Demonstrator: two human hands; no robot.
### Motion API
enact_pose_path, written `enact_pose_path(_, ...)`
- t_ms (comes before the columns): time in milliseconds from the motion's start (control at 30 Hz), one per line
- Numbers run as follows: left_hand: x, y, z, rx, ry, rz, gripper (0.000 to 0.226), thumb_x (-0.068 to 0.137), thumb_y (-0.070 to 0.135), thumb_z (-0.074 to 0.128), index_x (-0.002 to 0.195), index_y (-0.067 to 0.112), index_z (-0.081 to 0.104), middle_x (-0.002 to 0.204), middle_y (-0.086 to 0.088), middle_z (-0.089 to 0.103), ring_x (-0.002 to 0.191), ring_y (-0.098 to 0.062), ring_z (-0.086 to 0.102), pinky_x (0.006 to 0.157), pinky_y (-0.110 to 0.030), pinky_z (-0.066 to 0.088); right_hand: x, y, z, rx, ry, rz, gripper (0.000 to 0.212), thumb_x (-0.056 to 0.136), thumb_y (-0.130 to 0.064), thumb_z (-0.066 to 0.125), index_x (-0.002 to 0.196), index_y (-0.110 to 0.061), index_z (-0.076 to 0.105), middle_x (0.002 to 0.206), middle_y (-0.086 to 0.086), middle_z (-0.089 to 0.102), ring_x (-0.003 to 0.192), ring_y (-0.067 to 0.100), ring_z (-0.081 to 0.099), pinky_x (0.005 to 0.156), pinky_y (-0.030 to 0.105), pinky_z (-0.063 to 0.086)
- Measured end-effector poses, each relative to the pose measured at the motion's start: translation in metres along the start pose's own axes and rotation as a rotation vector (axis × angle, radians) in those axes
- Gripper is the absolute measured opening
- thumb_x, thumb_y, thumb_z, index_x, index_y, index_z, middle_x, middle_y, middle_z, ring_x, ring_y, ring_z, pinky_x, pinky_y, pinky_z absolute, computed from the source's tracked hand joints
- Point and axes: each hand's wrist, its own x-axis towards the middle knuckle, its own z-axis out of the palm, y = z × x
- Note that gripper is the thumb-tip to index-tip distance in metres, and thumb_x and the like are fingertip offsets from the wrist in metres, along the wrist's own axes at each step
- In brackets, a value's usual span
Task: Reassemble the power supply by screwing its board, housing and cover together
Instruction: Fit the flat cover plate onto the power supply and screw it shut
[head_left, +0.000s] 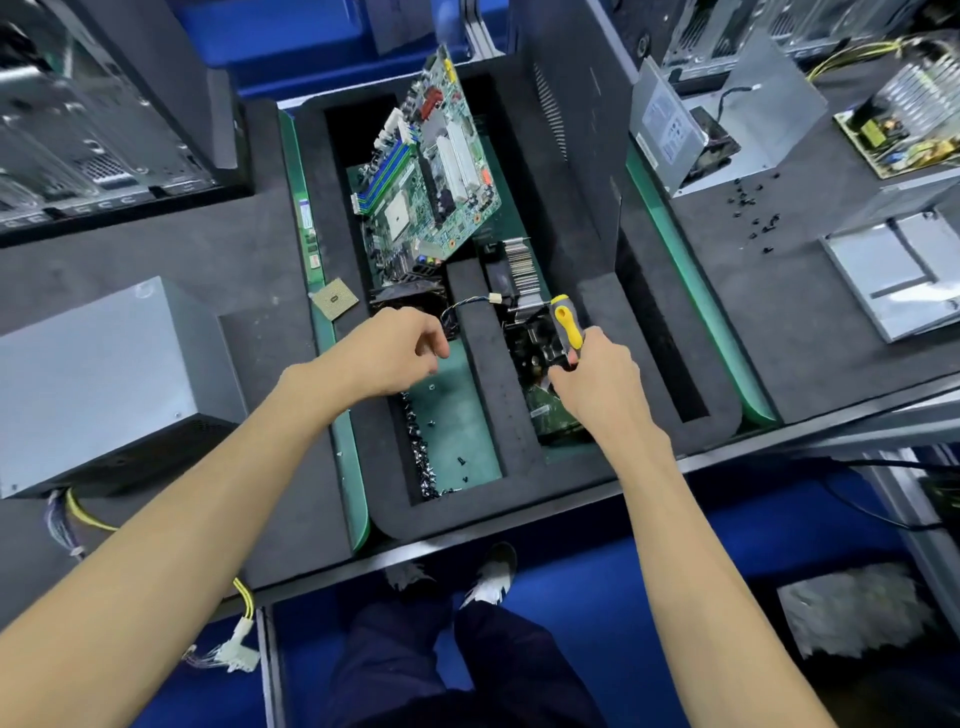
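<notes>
A closed grey power supply sits at the left with its cables hanging over the bench edge. At the right lie an opened housing, a bare board with heatsinks and a flat metal cover. My right hand grips a yellow and black screwdriver over the foam tray. My left hand hovers with loosely curled fingers above a compartment of loose black screws; whether it pinches anything is hidden.
A black foam tray in the middle holds a tilted motherboard, a heatsink with fan and a loose CPU chip. Several screws lie scattered at the right. Computer cases stand at the back left.
</notes>
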Motion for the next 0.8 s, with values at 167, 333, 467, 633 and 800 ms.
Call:
enact_pose_path(167,-0.014,-0.013,0.009,0.241,-0.002,0.079,0.013,0.089,0.020,0.064,0.097,0.027,0.073,0.087,0.010,0.071,0.091,-0.018,0.068,0.085,-0.033,0.054,-0.013,-0.018,-0.010,-0.016,0.105,-0.116,0.033,0.106,-0.035,0.048,0.082,-0.012,0.047,0.092,0.011,0.054,0.076,0.029,0.057,0.058,0.036,0.039)
enact_pose_path(333,-0.018,-0.021,0.024,0.416,0.045,0.151,0.017,0.091,0.021,0.059,0.099,0.026,0.074,0.093,0.008,0.075,0.093,-0.017,0.068,0.094,-0.031,0.038,-0.017,-0.049,-0.009,0.626,0.059,-0.240,0.038,0.104,-0.033,0.053,0.077,-0.011,0.041,0.061,-0.004,0.041,0.054,0.023,0.040,0.053,0.040,0.034)
enact_pose_path(467,-0.018,-0.016,0.044,0.699,0.059,0.132,0.007,0.086,0.022,0.057,0.081,0.023,0.062,0.084,-0.001,0.070,0.086,-0.023,0.062,0.083,-0.034,0.025,-0.021,-0.073,0.025,1.258,-0.171,-0.067,0.041,0.105,-0.024,0.054,0.071,-0.023,0.032,0.054,-0.011,0.024,0.046,0.009,0.017,0.042,0.021,0.018)
enact_pose_path(633,-0.006,-0.004,0.071,0.792,-0.023,0.045,0.016,0.088,0.013,0.057,0.080,0.022,0.046,0.097,-0.003,0.069,0.095,-0.024,0.060,0.096,-0.035,0.030,-0.021,-0.069,0.054,1.762,-0.287,0.124,0.043,0.106,-0.021,0.047,0.066,-0.023,0.030,0.055,-0.008,0.018,0.045,0.007,0.011,0.037,0.021,0.012)
enact_pose_path(800,0.003,-0.006,0.081,0.782,-0.013,0.054,0.023,0.086,0.004,0.056,0.086,0.025,0.046,0.105,-0.004,0.069,0.105,-0.025,0.061,0.097,-0.035,0.034,-0.019,-0.054,0.062,1.965,-0.280,0.215,0.042,0.104,-0.021,0.044,0.064,-0.022,0.031,0.054,-0.007,0.019,0.047,0.009,0.010,0.035,0.021,0.013)
